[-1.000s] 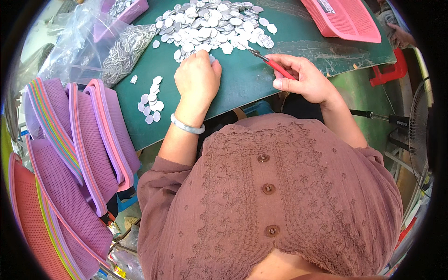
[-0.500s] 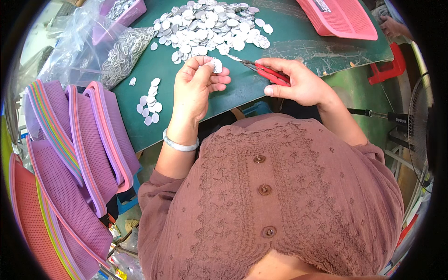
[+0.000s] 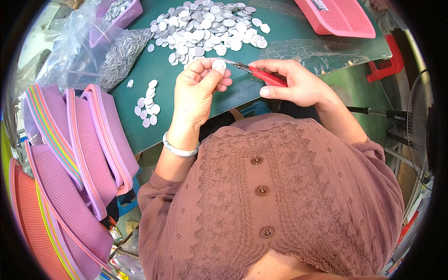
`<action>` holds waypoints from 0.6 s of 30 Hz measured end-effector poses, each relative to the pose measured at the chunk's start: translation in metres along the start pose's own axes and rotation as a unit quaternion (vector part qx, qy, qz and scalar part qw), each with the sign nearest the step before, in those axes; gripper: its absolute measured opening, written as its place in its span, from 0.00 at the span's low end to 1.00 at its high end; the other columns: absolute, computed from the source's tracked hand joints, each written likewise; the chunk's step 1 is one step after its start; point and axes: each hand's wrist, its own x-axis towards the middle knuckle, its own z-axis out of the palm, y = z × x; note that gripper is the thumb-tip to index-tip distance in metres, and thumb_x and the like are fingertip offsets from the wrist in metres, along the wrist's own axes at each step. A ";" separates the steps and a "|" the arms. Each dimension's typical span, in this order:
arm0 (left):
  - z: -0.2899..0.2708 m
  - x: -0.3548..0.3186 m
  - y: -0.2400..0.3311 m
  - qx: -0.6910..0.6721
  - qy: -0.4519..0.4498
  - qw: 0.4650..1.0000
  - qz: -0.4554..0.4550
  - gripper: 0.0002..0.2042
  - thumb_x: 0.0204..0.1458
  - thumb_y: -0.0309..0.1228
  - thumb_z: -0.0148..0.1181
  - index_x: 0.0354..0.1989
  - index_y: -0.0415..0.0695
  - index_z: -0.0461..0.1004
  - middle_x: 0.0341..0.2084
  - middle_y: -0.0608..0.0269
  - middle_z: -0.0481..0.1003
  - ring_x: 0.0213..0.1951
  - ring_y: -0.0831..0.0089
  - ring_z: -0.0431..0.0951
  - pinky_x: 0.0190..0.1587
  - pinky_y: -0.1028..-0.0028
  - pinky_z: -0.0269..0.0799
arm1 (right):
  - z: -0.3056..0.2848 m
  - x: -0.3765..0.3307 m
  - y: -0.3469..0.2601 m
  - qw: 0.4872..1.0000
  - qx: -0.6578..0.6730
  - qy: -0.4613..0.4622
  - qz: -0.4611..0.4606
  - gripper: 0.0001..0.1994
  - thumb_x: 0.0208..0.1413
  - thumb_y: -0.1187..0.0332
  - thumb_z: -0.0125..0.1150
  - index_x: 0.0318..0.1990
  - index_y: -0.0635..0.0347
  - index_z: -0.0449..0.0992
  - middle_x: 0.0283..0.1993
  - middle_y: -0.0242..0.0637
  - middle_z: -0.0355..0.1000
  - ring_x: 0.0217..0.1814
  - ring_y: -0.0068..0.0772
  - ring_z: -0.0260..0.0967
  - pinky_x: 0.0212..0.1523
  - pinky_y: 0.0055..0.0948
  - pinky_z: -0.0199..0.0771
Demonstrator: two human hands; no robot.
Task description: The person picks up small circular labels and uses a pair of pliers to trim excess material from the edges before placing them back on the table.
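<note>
Between the thumb and fingers of my left hand (image 3: 200, 86) is a round silver disc (image 3: 219, 66), held up over the table's near edge. My right hand (image 3: 294, 84) is wrapped round red-handled pliers (image 3: 268, 76). Their narrow metal jaws point left and reach the upper edge of the disc; whether they grip it I cannot tell. Beyond my hands lies a large heap of similar silver discs (image 3: 205, 28). A smaller group of discs (image 3: 148, 105) lies on the table to the left of my left hand.
A clear plastic bag of metal clips or links (image 3: 122, 58) lies at the left, beside a purple basket (image 3: 128, 14). Stacked purple and pink baskets (image 3: 93, 140) crowd the table's left side. A pink basket (image 3: 340, 21) sits far right on the green table (image 3: 317, 51). A fan (image 3: 417, 126) stands right.
The plier jaws have moved left to the disc's upper edge, where a gap was before. My left hand has turned the disc slightly and shifted a little right.
</note>
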 end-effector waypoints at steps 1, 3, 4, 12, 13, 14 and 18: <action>0.000 0.000 0.000 -0.001 0.000 1.000 0.000 0.07 0.52 0.25 0.58 0.38 0.38 0.72 0.28 0.60 0.76 0.26 0.77 0.76 0.30 0.81 0.70 | 0.000 0.000 0.000 1.000 0.006 0.001 -0.002 0.29 0.48 0.63 0.64 0.57 0.68 0.64 0.42 0.33 0.68 0.44 0.21 0.62 0.48 0.24 0.63; 0.000 0.000 0.000 -0.004 0.000 1.000 -0.001 0.07 0.52 0.25 0.58 0.38 0.38 0.72 0.27 0.61 0.76 0.26 0.77 0.75 0.30 0.81 0.69 | 0.001 0.000 0.002 1.000 0.017 0.003 -0.005 0.29 0.49 0.61 0.64 0.56 0.68 0.64 0.40 0.32 0.68 0.42 0.21 0.62 0.46 0.23 0.63; 0.000 0.000 0.000 -0.004 0.002 1.000 -0.002 0.07 0.52 0.26 0.58 0.38 0.38 0.72 0.27 0.61 0.76 0.26 0.77 0.75 0.29 0.81 0.69 | 0.001 0.000 0.001 1.000 0.017 0.004 -0.005 0.28 0.48 0.61 0.64 0.55 0.67 0.66 0.40 0.34 0.70 0.41 0.21 0.63 0.45 0.23 0.64; -0.001 -0.002 0.002 0.004 0.016 1.000 -0.005 0.07 0.52 0.26 0.59 0.37 0.38 0.73 0.26 0.62 0.76 0.24 0.78 0.74 0.28 0.82 0.68 | 0.003 0.002 0.003 1.000 0.008 0.003 -0.026 0.29 0.49 0.59 0.63 0.55 0.68 0.65 0.34 0.27 0.65 0.36 0.18 0.59 0.39 0.20 0.62; 0.000 -0.003 0.002 0.005 0.019 1.000 -0.006 0.07 0.52 0.26 0.59 0.36 0.38 0.73 0.26 0.62 0.76 0.24 0.78 0.74 0.28 0.82 0.68 | 0.002 0.001 0.002 1.000 0.011 -0.001 -0.014 0.29 0.49 0.59 0.63 0.55 0.68 0.65 0.33 0.27 0.65 0.35 0.18 0.58 0.38 0.20 0.62; 0.001 -0.003 0.003 0.007 0.023 1.000 -0.008 0.07 0.52 0.26 0.59 0.36 0.38 0.73 0.25 0.62 0.76 0.24 0.78 0.74 0.28 0.82 0.68 | 0.001 0.001 0.000 1.000 0.014 -0.004 -0.003 0.30 0.49 0.59 0.63 0.55 0.68 0.65 0.32 0.26 0.64 0.35 0.18 0.58 0.37 0.20 0.61; 0.000 -0.003 0.005 0.008 0.021 1.000 -0.009 0.06 0.51 0.26 0.59 0.36 0.38 0.73 0.25 0.62 0.76 0.23 0.78 0.73 0.27 0.82 0.67 | 0.000 0.001 -0.001 1.000 0.023 -0.011 0.005 0.30 0.49 0.58 0.63 0.55 0.68 0.65 0.30 0.25 0.62 0.33 0.17 0.56 0.35 0.20 0.60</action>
